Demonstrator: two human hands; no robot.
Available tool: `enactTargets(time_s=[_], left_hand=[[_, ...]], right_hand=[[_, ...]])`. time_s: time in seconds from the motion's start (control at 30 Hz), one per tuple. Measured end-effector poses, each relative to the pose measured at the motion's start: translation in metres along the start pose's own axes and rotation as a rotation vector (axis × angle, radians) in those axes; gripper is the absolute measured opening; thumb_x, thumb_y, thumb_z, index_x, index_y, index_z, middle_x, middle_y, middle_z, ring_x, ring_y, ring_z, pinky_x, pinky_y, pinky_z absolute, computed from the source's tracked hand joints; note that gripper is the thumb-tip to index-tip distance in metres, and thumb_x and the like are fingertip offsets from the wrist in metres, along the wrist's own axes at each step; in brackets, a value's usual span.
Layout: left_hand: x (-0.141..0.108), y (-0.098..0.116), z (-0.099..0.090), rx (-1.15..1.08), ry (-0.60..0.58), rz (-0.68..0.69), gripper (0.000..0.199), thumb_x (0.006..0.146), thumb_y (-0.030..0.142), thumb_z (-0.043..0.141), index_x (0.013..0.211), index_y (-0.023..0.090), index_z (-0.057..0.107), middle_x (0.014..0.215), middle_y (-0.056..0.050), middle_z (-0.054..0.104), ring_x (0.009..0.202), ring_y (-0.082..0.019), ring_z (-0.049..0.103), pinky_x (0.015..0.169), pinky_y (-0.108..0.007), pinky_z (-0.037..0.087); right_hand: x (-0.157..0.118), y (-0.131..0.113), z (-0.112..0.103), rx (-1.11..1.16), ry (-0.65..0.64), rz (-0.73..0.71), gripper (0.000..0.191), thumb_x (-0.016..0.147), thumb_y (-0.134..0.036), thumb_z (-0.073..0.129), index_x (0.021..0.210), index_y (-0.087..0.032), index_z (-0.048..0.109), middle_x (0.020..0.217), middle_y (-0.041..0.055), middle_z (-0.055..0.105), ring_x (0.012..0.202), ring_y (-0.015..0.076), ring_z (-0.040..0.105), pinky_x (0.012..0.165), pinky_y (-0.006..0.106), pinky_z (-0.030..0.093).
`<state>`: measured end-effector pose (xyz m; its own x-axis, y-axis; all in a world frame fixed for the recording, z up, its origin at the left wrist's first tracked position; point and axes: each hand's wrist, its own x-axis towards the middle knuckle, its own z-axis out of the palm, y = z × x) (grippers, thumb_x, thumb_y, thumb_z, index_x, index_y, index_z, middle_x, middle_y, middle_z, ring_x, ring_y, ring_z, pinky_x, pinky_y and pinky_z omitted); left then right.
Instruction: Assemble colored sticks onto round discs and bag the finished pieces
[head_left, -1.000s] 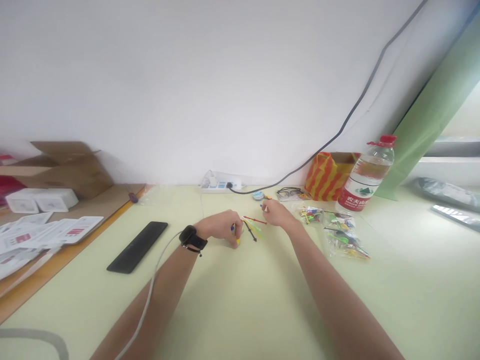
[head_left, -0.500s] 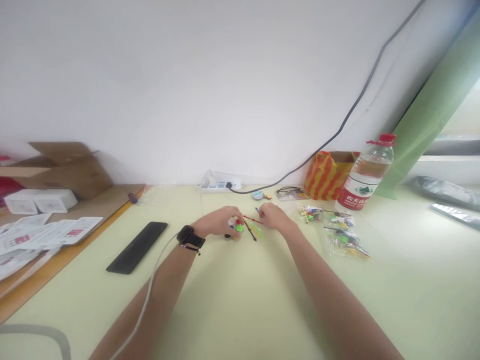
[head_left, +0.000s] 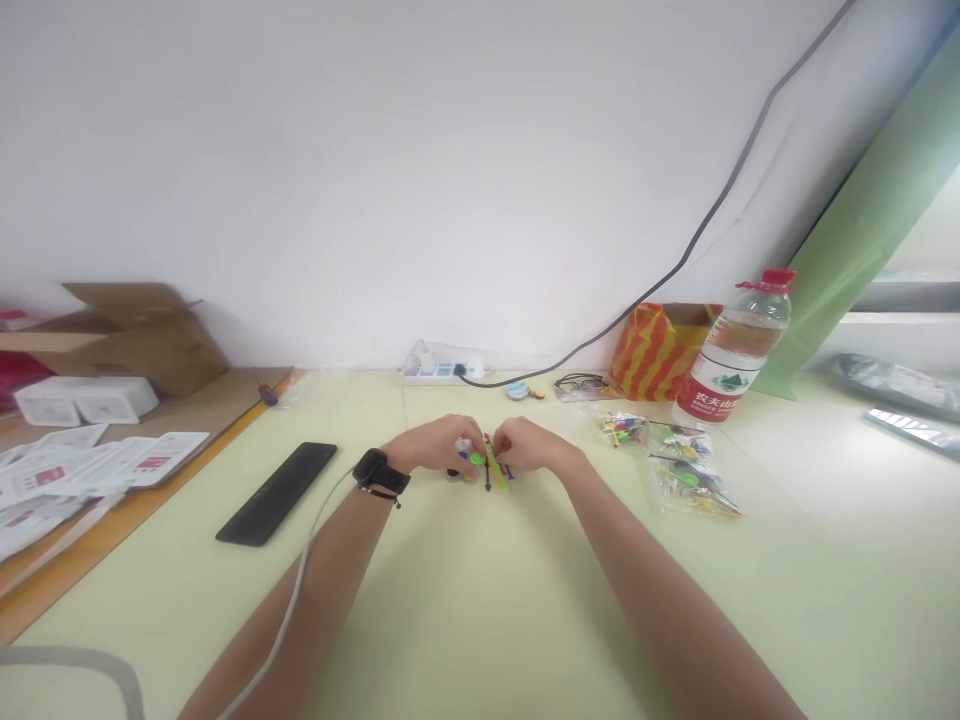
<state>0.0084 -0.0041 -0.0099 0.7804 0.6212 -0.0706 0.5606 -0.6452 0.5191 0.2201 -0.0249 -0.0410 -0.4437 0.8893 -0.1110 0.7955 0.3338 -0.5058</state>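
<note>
My left hand point(head_left: 444, 442), with a black watch on its wrist, is closed around a bunch of small coloured plastic pieces. A bright green round piece point(head_left: 476, 459) shows at its fingertips. Thin plastic sticks, among them a black arrow-tipped stick point(head_left: 487, 476) and a yellow-green one point(head_left: 498, 475), fan out between the two hands. My right hand point(head_left: 523, 443) is pinched close beside my left one, by the upper ends of these sticks. A dark blue stick point(head_left: 509, 472) pokes out below its fingers. The fingers hide most of the contact.
Small clear bags of coloured pieces point(head_left: 690, 480) lie to the right, near a large water bottle point(head_left: 724, 365) and a striped bag point(head_left: 649, 350). A black phone-like slab point(head_left: 277, 495) lies left. A power strip point(head_left: 442, 368) sits against the wall. A pale cable crosses my left forearm.
My right hand has moved left to meet my left hand, carrying the blue stick, which now points down. The sticks between the hands have swung closer together and more upright.
</note>
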Motion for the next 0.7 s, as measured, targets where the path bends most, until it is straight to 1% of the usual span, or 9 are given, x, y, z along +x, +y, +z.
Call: enactTargets(time_s=[0.1, 0.2, 0.3, 0.37, 0.43, 0.5, 0.57, 0.63, 0.7], left_hand=[[-0.003, -0.001, -0.002, 0.035, 0.011, -0.021, 0.034, 0.068, 0.046, 0.083, 0.097, 0.028, 0.079, 0.107, -0.005, 0.069, 0.101, -0.027, 0.063, 0.087, -0.033, 0.047], [-0.006, -0.001, -0.004, 0.056, 0.049, -0.047, 0.044, 0.067, 0.052, 0.083, 0.103, 0.028, 0.076, 0.110, -0.005, 0.068, 0.105, -0.028, 0.062, 0.089, -0.033, 0.047], [-0.008, 0.001, -0.007, 0.037, 0.123, -0.066, 0.044, 0.073, 0.054, 0.078, 0.109, 0.030, 0.075, 0.113, -0.005, 0.068, 0.107, -0.027, 0.062, 0.087, -0.033, 0.049], [-0.009, 0.003, -0.011, 0.018, 0.200, -0.090, 0.040, 0.078, 0.055, 0.073, 0.108, 0.028, 0.074, 0.114, -0.005, 0.069, 0.106, -0.026, 0.063, 0.084, -0.033, 0.050], [-0.009, 0.005, -0.015, -0.004, 0.276, -0.101, 0.037, 0.082, 0.055, 0.070, 0.105, 0.026, 0.074, 0.113, -0.006, 0.070, 0.102, -0.025, 0.065, 0.081, -0.033, 0.052], [-0.009, 0.007, -0.019, -0.033, 0.331, -0.088, 0.035, 0.084, 0.054, 0.068, 0.101, 0.024, 0.074, 0.109, -0.006, 0.072, 0.098, -0.023, 0.066, 0.080, -0.032, 0.053], [-0.009, 0.011, -0.023, -0.073, 0.370, -0.066, 0.033, 0.085, 0.053, 0.068, 0.097, 0.023, 0.074, 0.104, -0.006, 0.074, 0.092, -0.021, 0.068, 0.080, -0.032, 0.053], [-0.010, 0.017, -0.027, -0.143, 0.403, -0.049, 0.032, 0.084, 0.052, 0.070, 0.093, 0.022, 0.075, 0.099, -0.005, 0.075, 0.088, -0.020, 0.069, 0.080, -0.033, 0.054], [-0.013, 0.023, -0.033, -0.288, 0.433, -0.025, 0.031, 0.082, 0.050, 0.074, 0.093, 0.021, 0.076, 0.099, -0.006, 0.075, 0.090, -0.021, 0.069, 0.081, -0.033, 0.054]], right_hand=[[-0.001, -0.009, 0.001, 0.020, 0.006, -0.036, 0.008, 0.079, -0.016, 0.069, 0.081, -0.019, 0.077, 0.078, 0.0007, 0.074, 0.067, 0.0133, 0.063, 0.057, 0.020, 0.040], [-0.002, -0.004, -0.006, 0.012, 0.102, -0.002, 0.011, 0.083, -0.022, 0.068, 0.091, -0.021, 0.076, 0.091, 0.0016, 0.075, 0.076, 0.0145, 0.066, 0.066, 0.021, 0.045], [-0.006, 0.021, -0.024, -0.049, 0.316, 0.157, 0.022, 0.088, -0.026, 0.064, 0.108, -0.019, 0.071, 0.114, 0.0100, 0.071, 0.102, 0.0229, 0.064, 0.087, 0.029, 0.047], [-0.012, 0.044, -0.037, -0.100, 0.475, 0.294, 0.030, 0.091, -0.025, 0.060, 0.119, -0.016, 0.066, 0.129, 0.0178, 0.063, 0.126, 0.0321, 0.051, 0.103, 0.042, 0.039], [-0.020, 0.066, -0.046, -0.121, 0.580, 0.419, 0.033, 0.093, -0.026, 0.056, 0.124, -0.013, 0.063, 0.134, 0.0227, 0.059, 0.134, 0.0371, 0.042, 0.107, 0.050, 0.034], [-0.027, 0.084, -0.050, -0.109, 0.602, 0.484, 0.033, 0.092, -0.029, 0.059, 0.121, -0.015, 0.064, 0.124, 0.0209, 0.065, 0.130, 0.0368, 0.047, 0.105, 0.048, 0.037], [-0.031, 0.095, -0.050, -0.075, 0.583, 0.497, 0.034, 0.087, -0.025, 0.063, 0.120, -0.018, 0.065, 0.112, 0.0158, 0.070, 0.120, 0.0331, 0.057, 0.098, 0.042, 0.043], [-0.034, 0.099, -0.051, -0.026, 0.550, 0.471, 0.037, 0.082, -0.018, 0.064, 0.119, -0.020, 0.065, 0.105, 0.0111, 0.072, 0.108, 0.0281, 0.064, 0.089, 0.035, 0.047], [-0.036, 0.096, -0.053, 0.034, 0.513, 0.416, 0.039, 0.079, -0.014, 0.062, 0.117, -0.020, 0.065, 0.100, 0.0080, 0.073, 0.096, 0.0231, 0.068, 0.079, 0.029, 0.049]])
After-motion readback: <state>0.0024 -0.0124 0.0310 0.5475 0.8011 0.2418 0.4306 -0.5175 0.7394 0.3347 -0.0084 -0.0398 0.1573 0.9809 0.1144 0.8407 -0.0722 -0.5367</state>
